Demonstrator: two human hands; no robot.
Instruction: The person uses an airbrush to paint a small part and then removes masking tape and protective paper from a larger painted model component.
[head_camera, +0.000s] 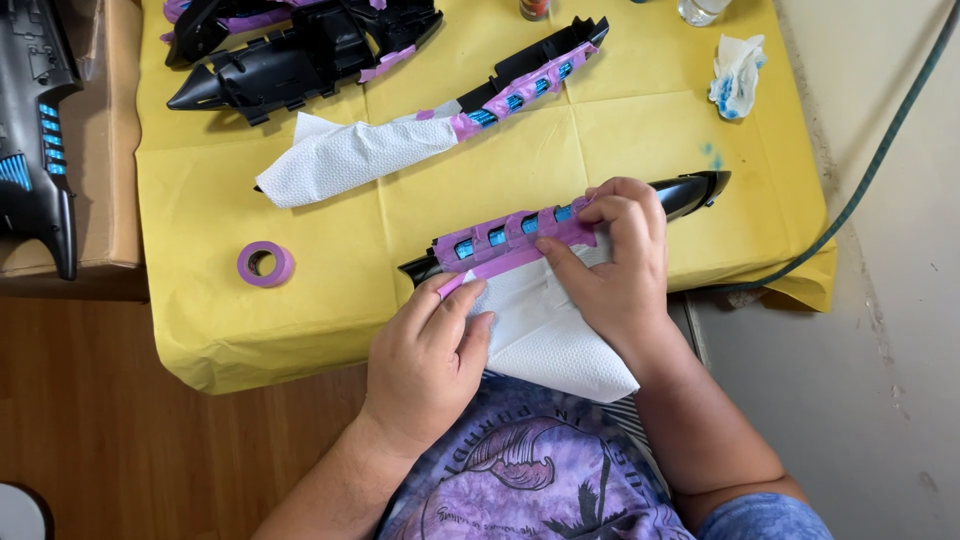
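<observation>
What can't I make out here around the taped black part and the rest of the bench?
- Head view: the black part's middle is covered by the right hand and purple tape.
- The paper towel's near edge is under the left hand.
- The bottle and glass are cut off by the top edge.
- The black piece at left is cropped by the frame.

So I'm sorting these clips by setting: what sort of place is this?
Probably a home hobby table for painting models: yellow paper covers the surface, black plastic parts lie masked with purple tape, and a tape roll sits nearby.
</observation>
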